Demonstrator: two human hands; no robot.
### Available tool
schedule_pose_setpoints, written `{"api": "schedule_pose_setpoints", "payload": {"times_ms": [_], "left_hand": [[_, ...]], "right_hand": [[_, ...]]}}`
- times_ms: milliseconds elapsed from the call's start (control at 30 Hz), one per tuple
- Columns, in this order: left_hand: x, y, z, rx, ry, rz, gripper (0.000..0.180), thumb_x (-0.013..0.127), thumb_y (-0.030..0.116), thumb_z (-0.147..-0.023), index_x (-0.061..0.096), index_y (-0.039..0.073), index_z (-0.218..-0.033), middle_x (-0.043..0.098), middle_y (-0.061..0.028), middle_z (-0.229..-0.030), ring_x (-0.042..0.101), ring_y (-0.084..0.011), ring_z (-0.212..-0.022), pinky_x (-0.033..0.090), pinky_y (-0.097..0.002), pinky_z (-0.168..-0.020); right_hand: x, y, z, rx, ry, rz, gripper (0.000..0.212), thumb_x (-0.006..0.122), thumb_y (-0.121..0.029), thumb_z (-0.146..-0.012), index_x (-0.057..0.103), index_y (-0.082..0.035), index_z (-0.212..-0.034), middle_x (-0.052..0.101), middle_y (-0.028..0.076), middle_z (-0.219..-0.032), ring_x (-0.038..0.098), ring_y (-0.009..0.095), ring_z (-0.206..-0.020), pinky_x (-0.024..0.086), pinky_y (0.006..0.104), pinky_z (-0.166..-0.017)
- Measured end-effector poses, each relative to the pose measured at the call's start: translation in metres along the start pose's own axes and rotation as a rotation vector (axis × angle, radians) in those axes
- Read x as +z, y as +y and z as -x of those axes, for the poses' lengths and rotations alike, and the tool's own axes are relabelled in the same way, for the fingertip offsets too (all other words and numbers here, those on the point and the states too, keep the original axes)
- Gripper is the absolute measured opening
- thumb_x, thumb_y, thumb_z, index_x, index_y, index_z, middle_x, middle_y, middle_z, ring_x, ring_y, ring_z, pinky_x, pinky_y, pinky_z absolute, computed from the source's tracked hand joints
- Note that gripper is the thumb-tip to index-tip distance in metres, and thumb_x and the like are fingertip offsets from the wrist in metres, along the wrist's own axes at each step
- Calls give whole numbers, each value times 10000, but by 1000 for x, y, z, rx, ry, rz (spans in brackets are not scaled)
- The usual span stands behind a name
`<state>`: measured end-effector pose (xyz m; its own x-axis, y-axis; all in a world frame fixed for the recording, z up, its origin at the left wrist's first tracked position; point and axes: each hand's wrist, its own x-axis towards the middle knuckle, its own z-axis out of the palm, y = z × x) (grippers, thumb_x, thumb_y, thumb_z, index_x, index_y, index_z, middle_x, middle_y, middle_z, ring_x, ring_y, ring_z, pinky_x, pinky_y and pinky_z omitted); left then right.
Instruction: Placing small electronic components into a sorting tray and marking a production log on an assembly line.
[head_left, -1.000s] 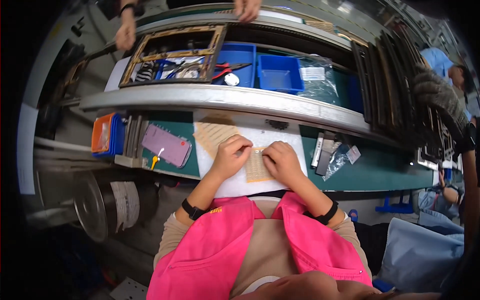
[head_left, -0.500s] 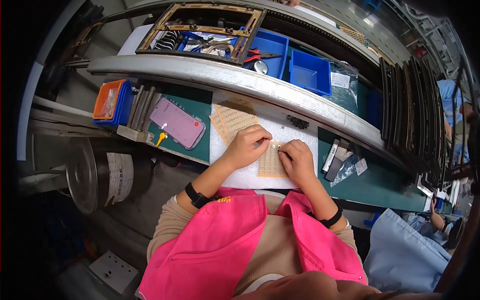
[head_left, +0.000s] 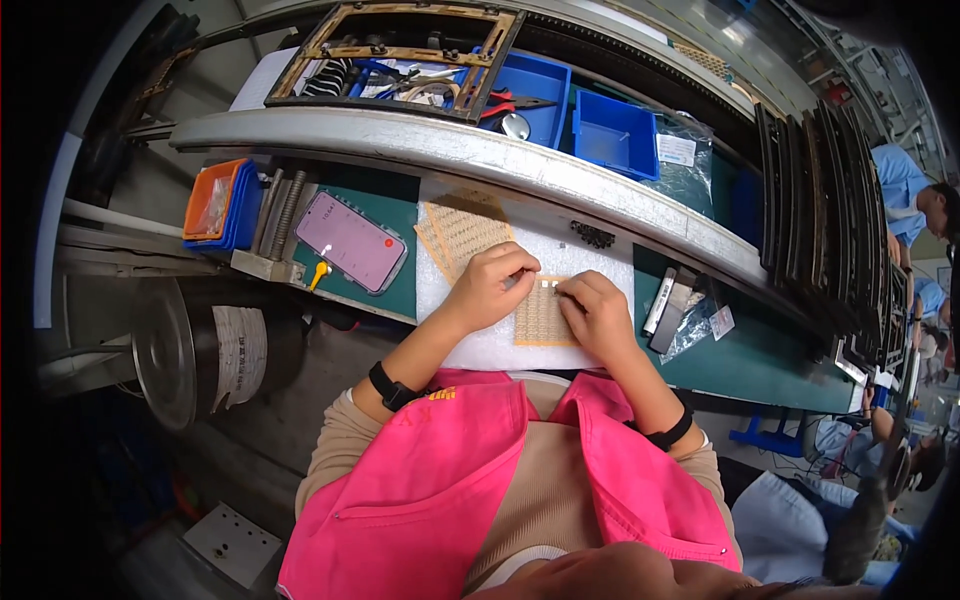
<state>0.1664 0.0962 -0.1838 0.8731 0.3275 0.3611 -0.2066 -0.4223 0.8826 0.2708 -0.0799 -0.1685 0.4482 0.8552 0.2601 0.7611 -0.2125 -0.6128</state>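
A long green table (head_left: pixel 770 350) ran across in front of the person. A white mat (head_left: pixel 480 345) lay on it, and a small tan sheet (head_left: pixel 540 322) with rows of tiny squares lay on the mat. A pile of the same sheets (head_left: pixel 462 228) sat just behind it.

Behind the table's metal rail, a wooden frame tray (head_left: pixel 400 45) held black parts and wires. Next to it, one blue bin (head_left: pixel 535 90) held red pliers (head_left: pixel 505 100). Another blue bin (head_left: pixel 615 130) looked bare inside. At the left, an orange bin (head_left: pixel 212 198) sat in a blue one; I could not tell what was in it. A pink phone (head_left: pixel 350 240) lay beside them.

The left hand (head_left: pixel 490 285) and right hand (head_left: pixel 595 310) rested on the tan sheet. Both had their fingers curled and pressed close, pinching at a tiny white bit (head_left: pixel 549 284) at the sheet's top edge.

Half a second before, the hands sat in just the same spot on the sheet. Only the view had swung a little, so the table sat a bit higher in the picture.
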Motion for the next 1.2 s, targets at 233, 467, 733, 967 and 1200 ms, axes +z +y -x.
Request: {"api": "schedule_pose_setpoints", "payload": {"times_ms": [233, 467, 733, 967, 1200], "left_hand": [[-3, 2, -4, 27, -3, -16, 59, 649, -42, -801, 653, -24, -858, 642, -108, -838, 632, -204, -722, 504, -289, -647], [1, 28, 4, 31, -39, -125, 142, 643, -31, -821, 612, -15, -959, 643, -109, -858, 633, -193, -766, 504, -284, -693], [9, 13, 27, -433, -157, 532, 202, 635, -65, -842, 532, 17, -995, 591, -43, -943, 584, -121, -880, 496, -257, -765], [8, 14, 17, -87, -342, -61, 523, 747, 36, -731, 506, 16, -1194, 575, -158, -1165, 570, -272, -1063, 455, -389, -931], [4, 40, 13, 181, -491, -655, 954, 853, 337, -563, 428, 38, -1363, 394, -221, -1419, 371, -420, -1306, 303, -506, -1082]], "right_hand": [[-4, -23, 8, -237, 7, 488, 267, 641, -9, -728, 670, -13, -993, 619, 132, -954, 583, 312, -871, 474, 394, -756], [-1, 4, 23, 9, 226, -183, 272, 638, -19, -764, 665, -35, -1034, 630, 144, -1002, 615, 314, -911, 507, 380, -777], [18, -14, 26, -151, 269, -307, 235, 682, -47, -785, 631, -33, -1014, 617, 136, -919, 624, 318, -822, 512, 383, -708], [5, 5, 36, -129, 406, -200, 174, 692, -49, -761, 627, -38, -922, 593, 122, -839, 605, 322, -744, 500, 399, -665], [-27, 24, 56, 135, 545, -123, 111, 630, 24, -771, 630, -5, -878, 621, 130, -807, 626, 274, -669, 497, 337, -590]]}}
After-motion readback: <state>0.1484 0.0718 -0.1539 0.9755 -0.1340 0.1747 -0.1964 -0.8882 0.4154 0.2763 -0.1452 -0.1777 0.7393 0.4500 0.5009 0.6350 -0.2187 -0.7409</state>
